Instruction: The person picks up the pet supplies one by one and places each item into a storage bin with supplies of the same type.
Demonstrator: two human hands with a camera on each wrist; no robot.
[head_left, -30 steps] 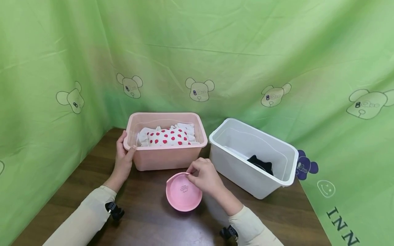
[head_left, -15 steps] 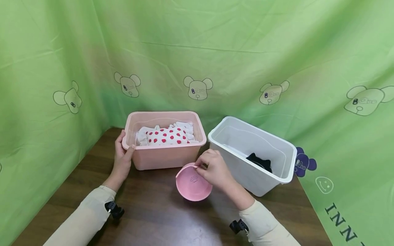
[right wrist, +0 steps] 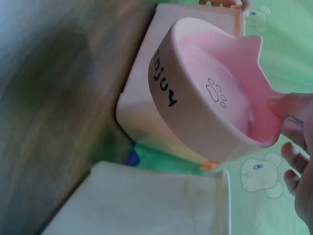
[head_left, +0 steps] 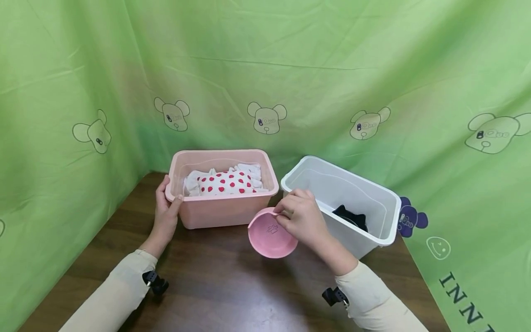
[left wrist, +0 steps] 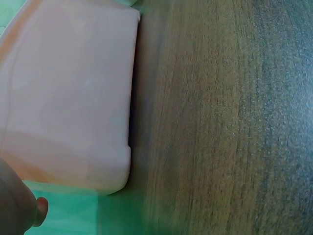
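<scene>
My right hand (head_left: 302,216) pinches the rim of a pink pet bowl (head_left: 272,240) between thumb and fingers. The bowl is raised off the table and tilted, with a paw print inside; the right wrist view shows an eared rim and dark lettering on the outside of the bowl (right wrist: 168,78). My left hand (head_left: 166,216) grips the left front corner of a pink plastic bin (head_left: 224,214), thumb in front and fingers round the side. Inside that bin lies a white cloth item with red dots (head_left: 226,182), its kind unclear.
To the right stands a white plastic bin (head_left: 344,184), set at an angle, holding a black object with pointed ears (head_left: 350,217), partly hidden by the front wall. Both bins stand on a dark wooden table (head_left: 207,286). Green printed cloth (head_left: 224,78) hangs behind and at the sides.
My right hand has carried the pet bowl up, rightward and away from me, toward the white bin. The left hand has kept its grip on the pink bin, which has stayed in place.
</scene>
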